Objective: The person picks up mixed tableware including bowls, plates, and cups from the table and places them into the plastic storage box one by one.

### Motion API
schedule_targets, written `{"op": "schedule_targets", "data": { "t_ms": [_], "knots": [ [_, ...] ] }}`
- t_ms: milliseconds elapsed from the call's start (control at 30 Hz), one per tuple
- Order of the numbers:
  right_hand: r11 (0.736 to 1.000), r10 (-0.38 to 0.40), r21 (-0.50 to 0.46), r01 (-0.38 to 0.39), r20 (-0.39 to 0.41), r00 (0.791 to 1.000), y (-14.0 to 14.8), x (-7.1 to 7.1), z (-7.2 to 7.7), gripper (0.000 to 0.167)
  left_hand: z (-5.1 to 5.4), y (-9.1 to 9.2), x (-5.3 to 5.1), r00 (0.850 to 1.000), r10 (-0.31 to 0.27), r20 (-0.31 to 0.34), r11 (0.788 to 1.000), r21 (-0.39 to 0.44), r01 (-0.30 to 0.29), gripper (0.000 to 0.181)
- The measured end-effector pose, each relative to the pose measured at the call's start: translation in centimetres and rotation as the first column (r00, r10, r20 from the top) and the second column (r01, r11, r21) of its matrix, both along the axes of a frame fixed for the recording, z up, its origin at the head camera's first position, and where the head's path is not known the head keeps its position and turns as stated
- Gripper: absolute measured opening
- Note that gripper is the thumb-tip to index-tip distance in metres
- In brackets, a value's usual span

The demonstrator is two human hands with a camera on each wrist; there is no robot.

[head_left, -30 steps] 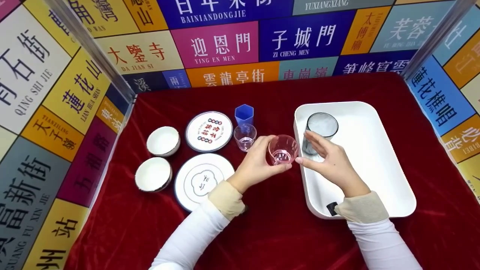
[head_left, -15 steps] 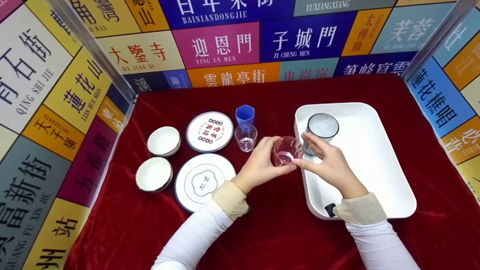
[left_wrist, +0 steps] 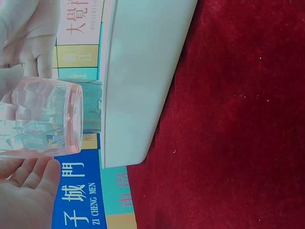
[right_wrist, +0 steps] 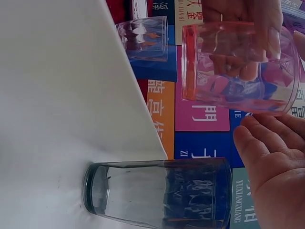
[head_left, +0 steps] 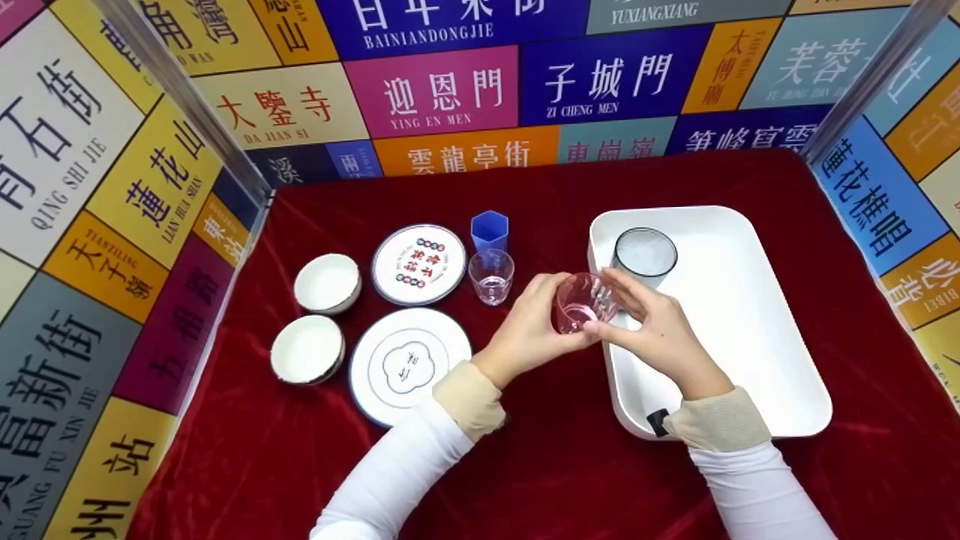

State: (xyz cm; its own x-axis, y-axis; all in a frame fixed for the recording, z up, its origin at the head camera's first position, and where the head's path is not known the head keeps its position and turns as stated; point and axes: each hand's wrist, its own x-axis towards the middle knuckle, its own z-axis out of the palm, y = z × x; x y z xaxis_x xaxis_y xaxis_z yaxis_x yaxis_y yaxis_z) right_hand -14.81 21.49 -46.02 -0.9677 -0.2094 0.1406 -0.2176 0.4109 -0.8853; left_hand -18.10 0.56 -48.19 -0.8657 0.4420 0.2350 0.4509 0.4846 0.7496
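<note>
Here, one pink glass (head_left: 580, 301) clamped in left grip (head_left: 529, 324) and right grip (head_left: 657, 328), two bowls (head_left: 327, 283), two plates (head_left: 444, 341), one tray (head_left: 739, 322)

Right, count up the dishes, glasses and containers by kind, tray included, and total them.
Bowls: 2
Plates: 2
Glasses (clear glass, pink glass, grey glass): 3
Blue hexagonal container: 1
White tray: 1
Total: 9

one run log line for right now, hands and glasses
left hand: holds pink glass | right hand: at its right side, contact unclear | gray glass: upright in white tray | clear glass: on red cloth
</note>
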Motion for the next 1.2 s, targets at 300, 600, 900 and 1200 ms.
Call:
{"op": "schedule_targets", "data": {
  "t_ms": [300, 600, 900, 1200],
  "knots": [
    [1.0, -0.011, 0.009, 0.011, -0.024, 1.0, -0.13, -0.04, -0.15, 0.08, 0.08, 0.46, 0.07, 1.0, 0.003, -0.005, 1.0, 0.006, -0.003, 0.079],
    [1.0, -0.018, -0.006, 0.017, -0.059, 0.998, -0.2, -0.07, -0.35, 0.083, -0.01, 0.91, 0.19, 1.0, 0.007, -0.027, 1.0, 0.02, -0.006, 0.078],
    [0.999, -0.032, -0.006, 0.031, -0.09, 0.995, -0.15, -0.2, -0.63, 0.08, -0.18, 0.93, 0.24, 1.0, 0.002, -0.016, 1.0, 0.013, -0.002, 0.078],
    [0.999, -0.032, 0.0, 0.033, -0.11, 0.993, -0.17, -0.19, -0.62, 0.079, -0.33, 0.72, 0.14, 1.0, -0.019, -0.011, 1.0, 0.024, 0.019, 0.08]
  ]
}}
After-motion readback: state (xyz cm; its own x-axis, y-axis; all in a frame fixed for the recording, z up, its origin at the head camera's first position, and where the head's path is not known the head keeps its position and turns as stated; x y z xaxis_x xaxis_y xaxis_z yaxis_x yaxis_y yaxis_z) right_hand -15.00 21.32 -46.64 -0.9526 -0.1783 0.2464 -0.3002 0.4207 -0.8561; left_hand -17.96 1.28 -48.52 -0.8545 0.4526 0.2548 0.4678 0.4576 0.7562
